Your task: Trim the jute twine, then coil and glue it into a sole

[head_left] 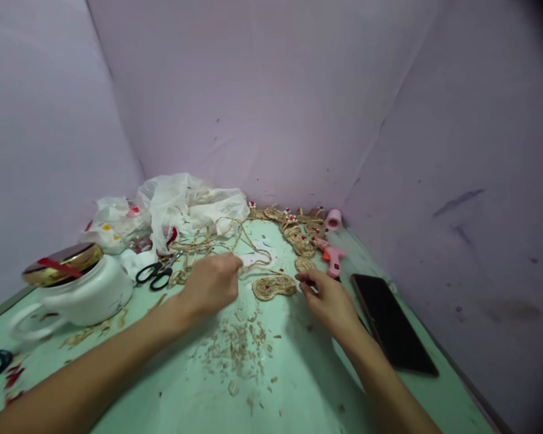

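A small sole-shaped coil (265, 288) of tan braided cord lies flat on the green table, with a red dot on its left part. A strand of braided cord (260, 270) runs from behind the coil toward my left hand (215, 280), whose fingers are closed on it left of the coil. At the coil's right end is my right hand (328, 301). Its thumb and index finger are slightly apart, with nothing visible between them; whether a fingertip touches the coil I cannot tell. More loose cord (203, 244) lies tangled behind my left hand.
Black-handled scissors (156, 274), a white pot (88, 295) with a gold lid and a white plastic bag (190, 202) stand left. Finished-looking cord coils (294, 238), a pink glue gun (331, 256) and a black phone (393, 325) lie right. Fibre scraps (242, 343) litter the front.
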Demonstrator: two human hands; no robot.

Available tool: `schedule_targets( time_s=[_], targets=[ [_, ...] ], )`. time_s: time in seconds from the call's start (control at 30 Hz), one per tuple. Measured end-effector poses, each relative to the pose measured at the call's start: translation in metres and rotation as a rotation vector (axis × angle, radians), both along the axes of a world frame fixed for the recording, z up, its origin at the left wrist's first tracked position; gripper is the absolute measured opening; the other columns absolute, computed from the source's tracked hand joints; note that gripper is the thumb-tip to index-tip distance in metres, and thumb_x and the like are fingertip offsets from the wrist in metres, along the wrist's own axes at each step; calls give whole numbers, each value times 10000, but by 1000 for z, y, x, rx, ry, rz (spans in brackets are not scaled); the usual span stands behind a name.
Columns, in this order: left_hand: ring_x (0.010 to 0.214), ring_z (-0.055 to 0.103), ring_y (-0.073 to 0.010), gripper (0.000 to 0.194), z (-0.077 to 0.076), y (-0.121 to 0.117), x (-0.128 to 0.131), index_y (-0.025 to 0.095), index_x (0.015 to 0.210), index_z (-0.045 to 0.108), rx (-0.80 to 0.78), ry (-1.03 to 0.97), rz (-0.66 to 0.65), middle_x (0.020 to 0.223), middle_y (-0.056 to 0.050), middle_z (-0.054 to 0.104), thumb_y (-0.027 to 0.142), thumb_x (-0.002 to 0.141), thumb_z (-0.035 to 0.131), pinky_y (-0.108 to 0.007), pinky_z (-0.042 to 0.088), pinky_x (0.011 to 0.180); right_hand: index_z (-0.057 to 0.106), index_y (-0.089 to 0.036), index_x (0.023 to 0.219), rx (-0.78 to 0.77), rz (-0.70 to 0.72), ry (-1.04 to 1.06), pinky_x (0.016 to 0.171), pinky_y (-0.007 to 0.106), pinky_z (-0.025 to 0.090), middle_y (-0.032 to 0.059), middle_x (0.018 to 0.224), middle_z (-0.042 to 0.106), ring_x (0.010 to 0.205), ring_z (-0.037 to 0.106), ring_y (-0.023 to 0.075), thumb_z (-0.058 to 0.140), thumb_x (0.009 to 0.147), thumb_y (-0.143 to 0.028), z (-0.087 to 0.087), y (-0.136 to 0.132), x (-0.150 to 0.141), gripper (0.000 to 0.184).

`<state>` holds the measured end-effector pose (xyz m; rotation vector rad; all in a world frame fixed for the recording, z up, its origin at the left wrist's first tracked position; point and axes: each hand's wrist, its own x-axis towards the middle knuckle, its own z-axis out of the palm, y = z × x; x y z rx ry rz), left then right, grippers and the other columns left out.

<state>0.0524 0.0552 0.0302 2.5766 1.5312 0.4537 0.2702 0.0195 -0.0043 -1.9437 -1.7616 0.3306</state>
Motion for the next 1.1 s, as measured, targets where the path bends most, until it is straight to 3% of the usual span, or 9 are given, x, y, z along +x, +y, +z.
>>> schedule_targets(
  time_s=[0.17, 0.3, 0.37, 0.47, 0.57, 0.67, 0.77, 0.9, 1.1],
  targets=[
    [692, 570, -193, 231, -26, -38, 11, 162, 771, 598, -92, 64, -229, 769, -80, 615, 147, 761, 367, -291, 391, 605, 633, -190, 1009, -120, 26, -161, 680, 312, 379, 99, 979, 667, 859, 593, 240, 512, 759, -286, 2, 18, -6, 294],
    [601, 554, -168, 215, -35, -40, 14, 158, 607, 574, -362, -111, -174, 610, -41, 595, 155, 725, 394, -264, 360, 552, 622, -170, 1024, -144, 62, -104, 721, 329, 382, 110, 968, 651, 883, 572, 257, 587, 700, -327, -6, 25, -8, 362],
    [505, 512, -135, 196, -36, -35, 15, 153, 514, 524, -599, -273, -100, 498, -7, 526, 152, 679, 417, -236, 323, 481, 638, -169, 905, -186, 49, 51, 655, 307, 396, 78, 826, 652, 762, 575, 226, 630, 650, -298, -10, 24, -7, 286],
    [340, 396, -87, 210, -37, -35, 17, 153, 465, 477, -1117, -541, 55, 444, 8, 486, 246, 654, 475, -214, 239, 343, 566, -181, 665, -265, 43, 467, 506, 257, 367, -13, 563, 547, 534, 498, 149, 666, 593, -250, -13, 13, -10, 142],
    [319, 387, -64, 252, -42, -47, 18, 138, 618, 556, -1457, -948, 166, 560, -17, 577, 388, 620, 582, -192, 209, 285, 518, -187, 651, -248, 14, 916, 473, 242, 374, -35, 557, 509, 492, 460, 119, 706, 571, -321, -11, -11, -28, 244],
    [323, 330, -32, 337, -49, -62, 14, 146, 730, 563, -1416, -1299, 261, 470, 46, 496, 427, 577, 670, -155, 159, 294, 538, -176, 678, -259, 7, 1113, 553, 268, 421, 14, 639, 585, 575, 527, 145, 741, 541, -355, -13, -40, -57, 303],
    [321, 242, -4, 328, -55, -70, 2, 119, 670, 554, -1341, -1437, 262, 394, 79, 386, 399, 582, 701, -151, 106, 312, 572, -176, 752, -253, 160, 1238, 622, 293, 437, 46, 684, 636, 659, 577, 185, 756, 518, -390, -20, -64, -79, 367],
    [312, 246, 15, 346, -55, -68, -19, 72, 730, 610, -1506, -1428, -17, 472, 38, 472, 366, 585, 721, -172, 73, 315, 617, -171, 727, -306, 119, 1267, 489, 239, 397, 15, 599, 572, 531, 502, 130, 726, 559, -478, -27, -75, -78, 366],
    [301, 316, 15, 298, -53, -68, -28, 84, 839, 627, -1505, -1277, -164, 665, -45, 623, 327, 670, 660, -176, 90, 287, 655, -149, 756, -344, 59, 1483, 453, 230, 418, 34, 633, 551, 562, 489, 128, 655, 659, -494, -18, -70, -63, 358]
  ],
)
